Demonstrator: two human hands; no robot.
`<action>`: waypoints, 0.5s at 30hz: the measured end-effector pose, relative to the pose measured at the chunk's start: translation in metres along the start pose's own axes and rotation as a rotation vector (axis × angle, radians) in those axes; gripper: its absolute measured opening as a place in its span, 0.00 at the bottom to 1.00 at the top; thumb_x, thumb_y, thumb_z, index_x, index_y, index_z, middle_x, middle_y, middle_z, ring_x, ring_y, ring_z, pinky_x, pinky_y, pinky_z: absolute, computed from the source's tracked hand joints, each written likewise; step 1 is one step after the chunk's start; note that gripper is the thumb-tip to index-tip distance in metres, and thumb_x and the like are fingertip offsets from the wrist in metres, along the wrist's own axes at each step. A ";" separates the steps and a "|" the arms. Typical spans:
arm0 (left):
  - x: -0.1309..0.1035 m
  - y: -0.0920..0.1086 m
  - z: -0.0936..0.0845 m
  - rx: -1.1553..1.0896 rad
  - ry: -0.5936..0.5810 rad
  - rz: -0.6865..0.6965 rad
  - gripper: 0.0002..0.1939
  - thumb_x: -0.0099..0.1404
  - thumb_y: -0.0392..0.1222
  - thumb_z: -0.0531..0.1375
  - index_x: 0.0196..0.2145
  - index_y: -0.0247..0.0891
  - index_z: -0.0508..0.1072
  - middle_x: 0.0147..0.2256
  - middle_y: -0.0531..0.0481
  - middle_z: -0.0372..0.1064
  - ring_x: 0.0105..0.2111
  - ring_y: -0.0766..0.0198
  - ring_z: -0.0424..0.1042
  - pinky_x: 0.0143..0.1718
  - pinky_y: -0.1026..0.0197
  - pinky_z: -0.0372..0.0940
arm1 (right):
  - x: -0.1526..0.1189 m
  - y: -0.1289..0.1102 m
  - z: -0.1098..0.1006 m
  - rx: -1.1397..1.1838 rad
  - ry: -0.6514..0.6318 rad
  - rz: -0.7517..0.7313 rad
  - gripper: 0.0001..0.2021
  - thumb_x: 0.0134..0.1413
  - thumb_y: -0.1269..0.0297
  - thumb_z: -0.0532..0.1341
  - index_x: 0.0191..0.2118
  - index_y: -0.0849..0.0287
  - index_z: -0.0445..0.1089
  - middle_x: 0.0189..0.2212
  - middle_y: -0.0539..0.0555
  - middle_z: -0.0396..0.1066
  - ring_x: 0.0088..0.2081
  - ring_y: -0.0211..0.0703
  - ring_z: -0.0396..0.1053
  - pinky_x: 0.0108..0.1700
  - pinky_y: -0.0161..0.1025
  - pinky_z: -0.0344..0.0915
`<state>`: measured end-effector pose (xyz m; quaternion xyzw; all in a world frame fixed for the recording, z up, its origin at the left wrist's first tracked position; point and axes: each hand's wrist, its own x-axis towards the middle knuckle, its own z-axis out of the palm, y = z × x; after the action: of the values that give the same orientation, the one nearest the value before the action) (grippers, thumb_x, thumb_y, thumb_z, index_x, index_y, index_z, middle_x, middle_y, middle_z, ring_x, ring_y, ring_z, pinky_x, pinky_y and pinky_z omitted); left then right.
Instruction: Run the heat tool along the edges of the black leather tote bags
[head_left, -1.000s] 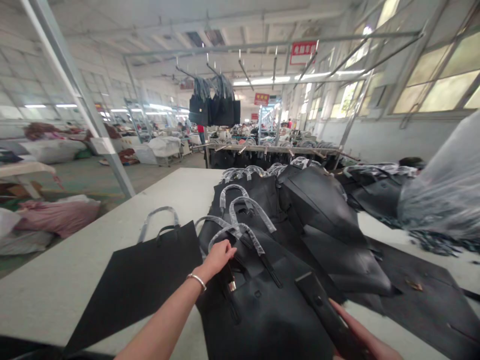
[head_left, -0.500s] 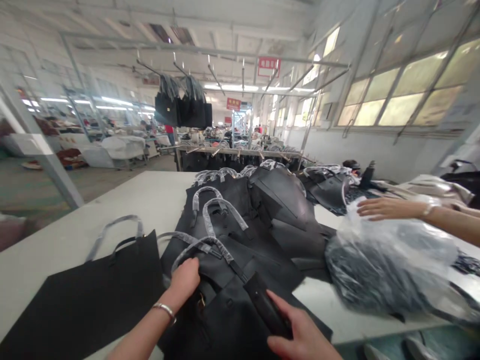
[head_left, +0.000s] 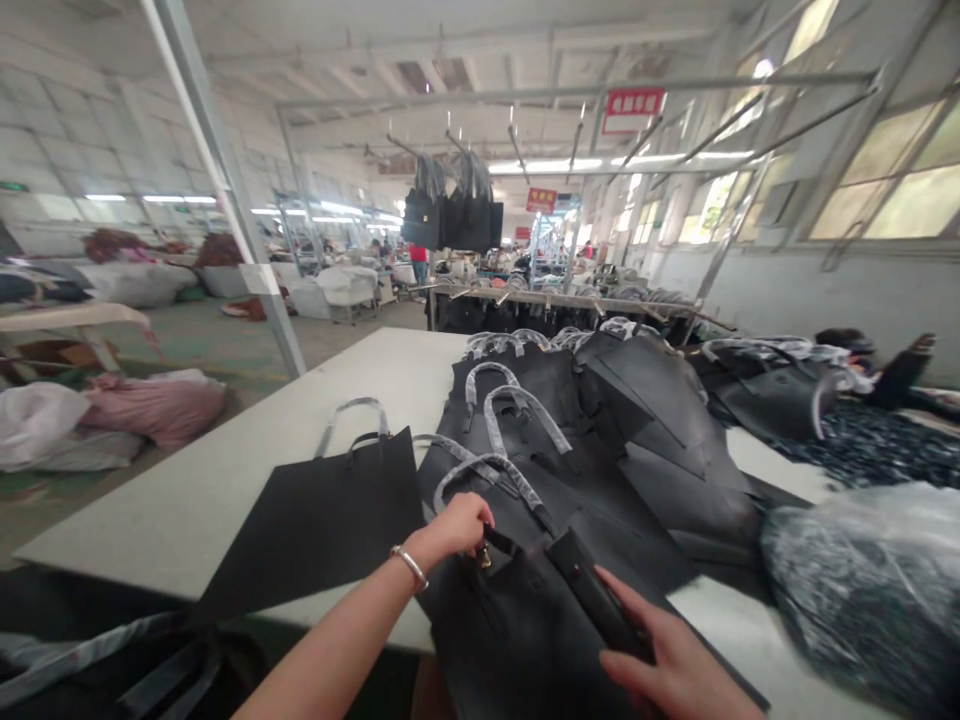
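A black handbag [head_left: 517, 640] lies nearest me on the table, its looped handle wrapped in clear plastic. My left hand [head_left: 463, 522] is closed around a thin black strap [head_left: 501, 541] at the bag's opening, beside a gold-coloured metal clasp [head_left: 485, 555]. On the right, my right hand [head_left: 667, 645] grips a long, narrow black leather piece [head_left: 600, 595] between thumb and fingers; whether it is part of the bag or a separate pouch I cannot tell. Another black bag [head_left: 322, 520] lies flat to the left of my left hand.
More black bags [head_left: 660, 400] are heaped beyond my hands on the pale table [head_left: 187, 480]. A clear plastic sack [head_left: 877, 580] of dark material sits at the right. Bags hang from a metal rack [head_left: 465, 215] behind, and a slanting metal post [head_left: 232, 220] stands at the left.
The view has turned left, so everything sits further right. My left hand has shifted from beside the wrapped handle to the strap near the clasp. Another person's hand on the sack has gone from view.
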<state>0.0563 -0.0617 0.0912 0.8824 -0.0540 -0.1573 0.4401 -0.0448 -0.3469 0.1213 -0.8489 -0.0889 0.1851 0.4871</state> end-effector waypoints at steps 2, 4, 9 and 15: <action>-0.015 -0.008 0.008 -0.170 -0.119 -0.061 0.06 0.50 0.30 0.55 0.23 0.33 0.72 0.22 0.45 0.72 0.23 0.59 0.72 0.25 0.60 0.66 | -0.002 -0.006 0.004 0.039 -0.051 0.008 0.39 0.47 0.65 0.59 0.67 0.63 0.49 0.42 0.55 0.76 0.25 0.42 0.70 0.29 0.38 0.67; -0.032 -0.014 0.019 -0.339 -0.167 -0.079 0.06 0.49 0.32 0.55 0.24 0.33 0.72 0.25 0.44 0.73 0.23 0.62 0.72 0.23 0.63 0.65 | -0.003 -0.008 0.007 0.094 -0.129 0.024 0.39 0.49 0.66 0.60 0.67 0.62 0.48 0.38 0.53 0.76 0.24 0.40 0.69 0.27 0.36 0.65; -0.064 -0.015 0.052 -0.644 -0.076 -0.045 0.12 0.50 0.37 0.53 0.32 0.33 0.72 0.33 0.45 0.73 0.32 0.63 0.74 0.27 0.67 0.66 | -0.008 -0.010 0.008 0.190 -0.297 0.107 0.39 0.49 0.67 0.61 0.67 0.58 0.49 0.29 0.48 0.73 0.21 0.36 0.65 0.24 0.32 0.61; -0.072 -0.008 0.080 -0.834 0.065 0.063 0.12 0.53 0.38 0.55 0.31 0.32 0.75 0.26 0.50 0.69 0.24 0.68 0.68 0.26 0.67 0.62 | -0.010 -0.016 -0.002 0.344 -0.412 0.202 0.39 0.48 0.68 0.63 0.66 0.55 0.50 0.28 0.46 0.72 0.22 0.33 0.64 0.24 0.29 0.60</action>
<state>-0.0386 -0.1013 0.0564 0.6311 0.0012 -0.1243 0.7657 -0.0525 -0.3430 0.1383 -0.7029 -0.0682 0.4136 0.5747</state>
